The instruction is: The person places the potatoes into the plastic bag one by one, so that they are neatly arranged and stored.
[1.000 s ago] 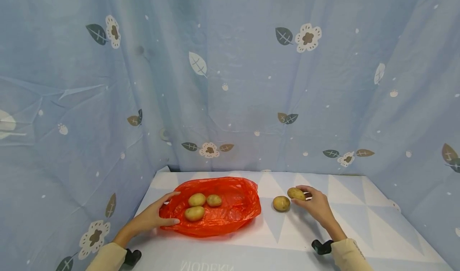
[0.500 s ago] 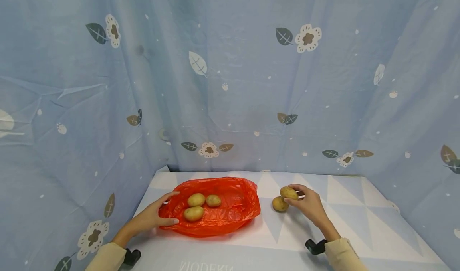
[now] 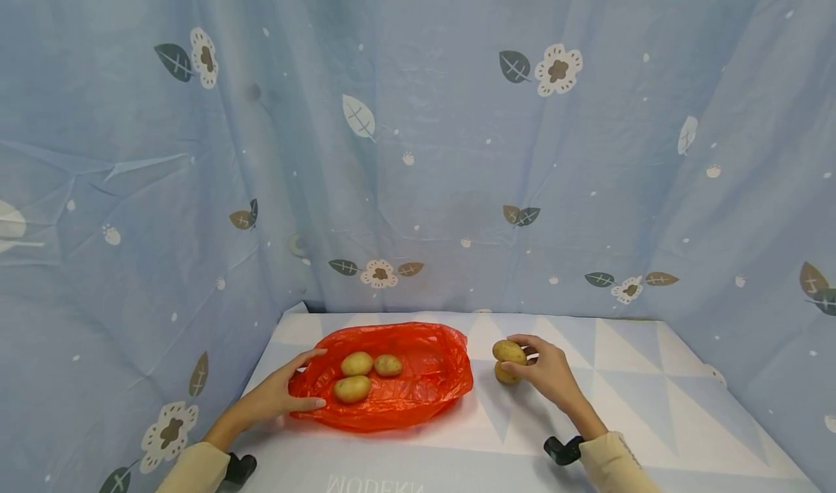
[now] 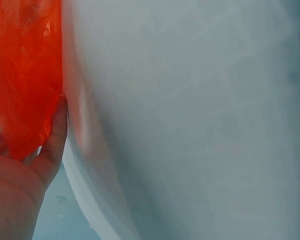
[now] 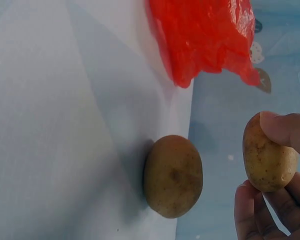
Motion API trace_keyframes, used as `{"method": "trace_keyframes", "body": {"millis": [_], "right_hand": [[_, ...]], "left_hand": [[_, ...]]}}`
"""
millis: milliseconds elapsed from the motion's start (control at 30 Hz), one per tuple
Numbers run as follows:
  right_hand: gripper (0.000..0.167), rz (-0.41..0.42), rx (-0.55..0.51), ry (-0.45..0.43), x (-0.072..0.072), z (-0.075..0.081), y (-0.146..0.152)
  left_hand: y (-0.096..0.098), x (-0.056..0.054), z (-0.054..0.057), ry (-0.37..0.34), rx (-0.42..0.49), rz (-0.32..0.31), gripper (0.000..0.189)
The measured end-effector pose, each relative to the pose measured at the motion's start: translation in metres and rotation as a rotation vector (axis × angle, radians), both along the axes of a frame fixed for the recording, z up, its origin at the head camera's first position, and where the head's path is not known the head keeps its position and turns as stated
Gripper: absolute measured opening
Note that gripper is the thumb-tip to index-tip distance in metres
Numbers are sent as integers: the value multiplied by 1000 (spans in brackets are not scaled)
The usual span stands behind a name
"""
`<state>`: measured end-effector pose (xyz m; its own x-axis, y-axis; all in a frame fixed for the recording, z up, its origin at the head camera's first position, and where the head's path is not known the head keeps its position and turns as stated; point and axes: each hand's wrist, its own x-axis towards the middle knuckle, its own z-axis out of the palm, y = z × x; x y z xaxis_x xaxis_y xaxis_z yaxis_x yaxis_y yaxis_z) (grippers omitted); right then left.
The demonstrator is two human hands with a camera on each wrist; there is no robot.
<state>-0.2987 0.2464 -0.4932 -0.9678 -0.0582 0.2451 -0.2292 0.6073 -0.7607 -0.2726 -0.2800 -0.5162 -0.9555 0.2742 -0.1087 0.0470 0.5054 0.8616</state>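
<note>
My right hand (image 3: 548, 373) pinches a potato (image 3: 509, 351) between thumb and fingers. In the right wrist view this held potato (image 5: 266, 159) is raised off the table, and a second potato (image 5: 173, 176) lies on the tabletop below it. From the head view the held one partly covers that second potato (image 3: 506, 374). A red plastic bag (image 3: 427, 398) lies spread open on the left, with three potatoes (image 3: 353, 389) inside. At the bag's left end my left hand (image 3: 277, 391) has thumb and fingers apart around its edge; in the left wrist view, fingers (image 4: 55, 142) touch the red plastic.
The table (image 3: 627, 406) has a pale cover with triangles and printed letters near the front. A blue curtain (image 3: 451, 152) with flowers and leaves hangs behind it and along both sides. Black wrist mounts (image 3: 563, 450) sit by the cream sleeves.
My right hand has carried its potato leftward, from beside the potato on the table to a spot over it. The left hand and the bag have stayed in place.
</note>
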Motion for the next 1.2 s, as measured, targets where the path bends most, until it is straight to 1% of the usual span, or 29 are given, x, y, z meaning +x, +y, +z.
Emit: {"method": "trace_keyframes", "body": {"millis": [267,500,900,1000,1200], "right_hand": [[53,17,24,5,1,0,-12],[53,44,-21,-3,3,4,-22],[51,84,-42,20,4,5,-41],[50,95,-51,12,4,6,-45],[49,137,-62,8,4,8,-53]], "left_hand": [[-1,0,-2,11,0,-11,92],[-1,0,-2,8,12,-10,91],[1,1,1,-5,-2,11,89],[1,2,2,-11,-8,19,88],[2,-1,1,-14,-11,24,88]]}}
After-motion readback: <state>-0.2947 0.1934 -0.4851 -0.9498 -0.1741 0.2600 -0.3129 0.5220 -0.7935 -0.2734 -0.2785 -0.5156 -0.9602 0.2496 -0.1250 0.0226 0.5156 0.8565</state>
